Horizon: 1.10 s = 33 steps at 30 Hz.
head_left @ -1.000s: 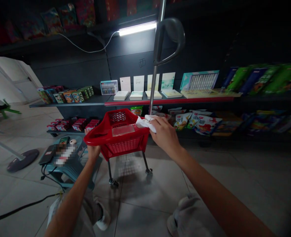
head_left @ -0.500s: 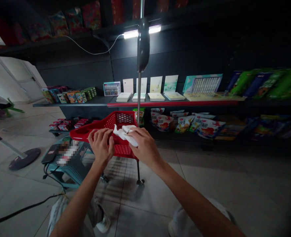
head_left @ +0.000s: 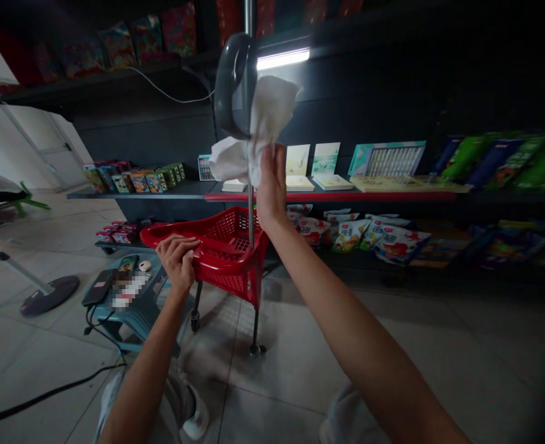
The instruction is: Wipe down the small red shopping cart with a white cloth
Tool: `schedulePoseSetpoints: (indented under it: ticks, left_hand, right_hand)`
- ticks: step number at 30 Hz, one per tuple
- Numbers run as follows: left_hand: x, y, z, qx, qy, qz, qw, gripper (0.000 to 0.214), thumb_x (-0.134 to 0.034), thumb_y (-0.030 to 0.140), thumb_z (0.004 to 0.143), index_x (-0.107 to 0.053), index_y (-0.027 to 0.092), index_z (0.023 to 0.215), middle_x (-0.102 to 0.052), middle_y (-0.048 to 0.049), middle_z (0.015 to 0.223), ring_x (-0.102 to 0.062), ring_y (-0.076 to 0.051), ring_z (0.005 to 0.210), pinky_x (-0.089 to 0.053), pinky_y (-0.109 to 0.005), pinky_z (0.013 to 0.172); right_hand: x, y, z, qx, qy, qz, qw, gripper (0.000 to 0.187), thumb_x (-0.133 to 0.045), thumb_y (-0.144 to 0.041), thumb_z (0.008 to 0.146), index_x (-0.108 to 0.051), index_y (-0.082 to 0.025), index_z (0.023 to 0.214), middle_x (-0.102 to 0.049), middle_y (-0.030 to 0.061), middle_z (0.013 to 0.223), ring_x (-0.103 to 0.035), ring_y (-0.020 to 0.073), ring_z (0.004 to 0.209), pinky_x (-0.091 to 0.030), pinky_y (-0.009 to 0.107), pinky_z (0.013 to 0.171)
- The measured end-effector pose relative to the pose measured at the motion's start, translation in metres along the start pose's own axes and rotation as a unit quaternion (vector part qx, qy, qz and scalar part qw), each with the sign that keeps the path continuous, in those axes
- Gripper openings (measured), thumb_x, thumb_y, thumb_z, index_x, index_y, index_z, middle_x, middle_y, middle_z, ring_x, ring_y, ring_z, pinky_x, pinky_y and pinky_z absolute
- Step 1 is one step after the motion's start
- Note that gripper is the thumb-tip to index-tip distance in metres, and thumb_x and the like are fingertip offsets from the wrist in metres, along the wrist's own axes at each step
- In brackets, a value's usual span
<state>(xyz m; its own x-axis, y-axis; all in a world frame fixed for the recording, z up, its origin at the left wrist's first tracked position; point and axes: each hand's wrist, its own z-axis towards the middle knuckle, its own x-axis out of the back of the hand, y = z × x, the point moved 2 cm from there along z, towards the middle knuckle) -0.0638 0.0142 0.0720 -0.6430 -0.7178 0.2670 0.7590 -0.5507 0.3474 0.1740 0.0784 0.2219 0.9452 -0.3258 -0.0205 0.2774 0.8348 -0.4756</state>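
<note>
A small red shopping cart (head_left: 217,265) with a perforated plastic basket stands before me. My left hand (head_left: 177,256) is closed over the near rim of the basket. A metal pole (head_left: 251,216) rises from the basket and carries a grey loop-shaped handle (head_left: 229,86) at its top. My right hand (head_left: 271,188) is raised to the pole just below that handle, holding a white cloth or tissue (head_left: 275,108). The cloth lies against the pole, with loose parts sticking out on both sides. Some of my right fingers are hidden behind it.
Behind the cart, a shelf (head_left: 328,197) holds books, boxed sets and small cartons. Snack bags (head_left: 346,233) lie on the lower level. At left, a teal stool (head_left: 138,317) bears a phone and a black device; a round stand base (head_left: 50,296) and black cable (head_left: 45,393) are on the floor.
My right hand has moved up from the basket rim to the pole with the white cloth, which has spread out. The cart and its handle have turned. My left hand stays on the rim, slightly left.
</note>
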Motion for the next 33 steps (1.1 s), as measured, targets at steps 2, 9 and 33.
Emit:
schedulePoseSetpoints:
  ticks: [2, 9, 33]
  left_hand:
    - [-0.001, -0.004, 0.0, 0.009, 0.008, 0.002, 1.0, 0.033, -0.045, 0.03, 0.091, -0.078, 0.027, 0.093, -0.078, -0.0061, 0.101, -0.058, -0.029, 0.118, -0.036, -0.054, 0.114]
    - [0.002, -0.021, 0.009, 0.035, 0.034, -0.002, 0.999, 0.041, -0.035, 0.023, 0.097, -0.076, 0.023, 0.093, -0.073, -0.0072, 0.115, -0.056, -0.025, 0.126, -0.037, -0.049, 0.118]
    - [0.013, -0.014, -0.008, -0.022, -0.025, 0.126, 0.991, 0.016, -0.055, 0.031, 0.093, -0.059, 0.024, 0.08, -0.06, -0.0071, 0.099, -0.058, -0.026, 0.105, -0.028, -0.057, 0.126]
  right_hand:
    - [-0.007, -0.008, -0.015, -0.024, 0.007, -0.033, 0.999, 0.038, -0.02, -0.037, 0.112, -0.037, -0.021, 0.142, -0.055, 0.0093, 0.12, -0.058, 0.0218, 0.113, -0.052, 0.043, 0.1]
    - [-0.003, 0.011, -0.125, -0.039, -0.116, -0.117, 0.986, 0.032, -0.037, -0.03, 0.107, -0.047, -0.02, 0.135, -0.064, 0.0129, 0.118, -0.063, 0.024, 0.113, -0.053, 0.039, 0.1]
    - [0.059, 0.138, -0.199, 0.027, -0.376, -0.275, 0.885, 0.054, -0.045, 0.002, 0.084, -0.056, -0.011, 0.135, -0.062, 0.0153, 0.137, -0.055, 0.0247, 0.133, -0.045, 0.045, 0.118]
